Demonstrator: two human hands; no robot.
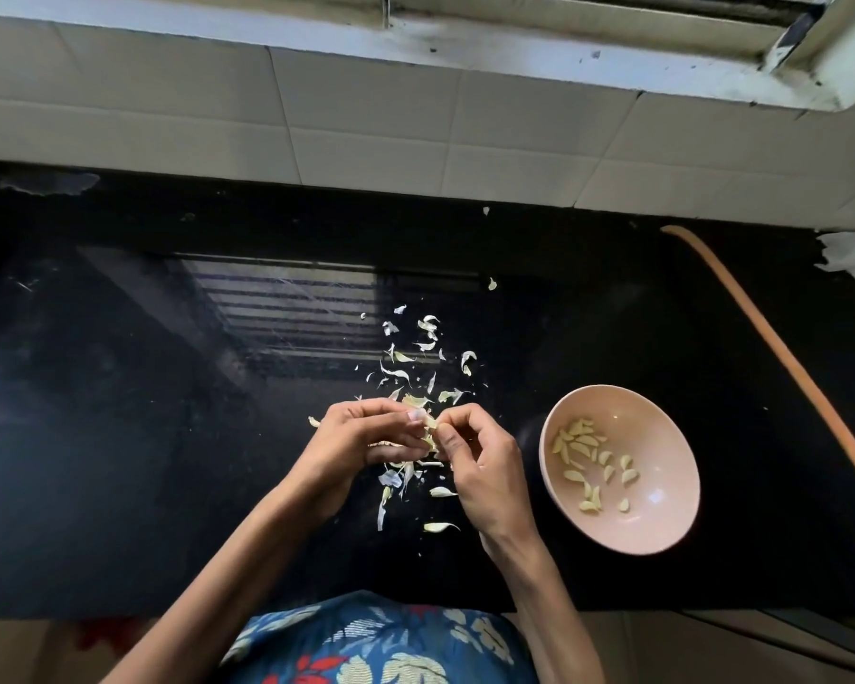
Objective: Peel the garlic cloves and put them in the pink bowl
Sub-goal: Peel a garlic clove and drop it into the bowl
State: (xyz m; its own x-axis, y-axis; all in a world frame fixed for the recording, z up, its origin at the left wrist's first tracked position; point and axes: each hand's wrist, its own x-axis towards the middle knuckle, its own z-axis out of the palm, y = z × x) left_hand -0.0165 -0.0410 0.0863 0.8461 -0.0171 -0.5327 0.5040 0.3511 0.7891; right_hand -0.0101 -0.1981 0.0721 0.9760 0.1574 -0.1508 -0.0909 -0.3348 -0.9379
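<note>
Both hands meet over the black counter, just left of the pink bowl (662, 530). My left hand (366, 439) grips a pale garlic clove (429, 427) between thumb and fingers. Fingertips of my right hand (475, 461) pinch the same clove's skin from the right. Most of the clove is hidden by the fingers. Several peeled cloves (583, 449) lie inside the bowl, mostly on its left half. White and yellowish garlic skins (415, 357) are scattered on the counter beyond and below the hands.
The glossy black counter (169, 436) runs to a tiled wall (415, 130) at the back. An orange hose or cord (771, 348) curves along the right side. A crumpled white scrap (850, 254) sits at the far right. The counter's front edge is near my body.
</note>
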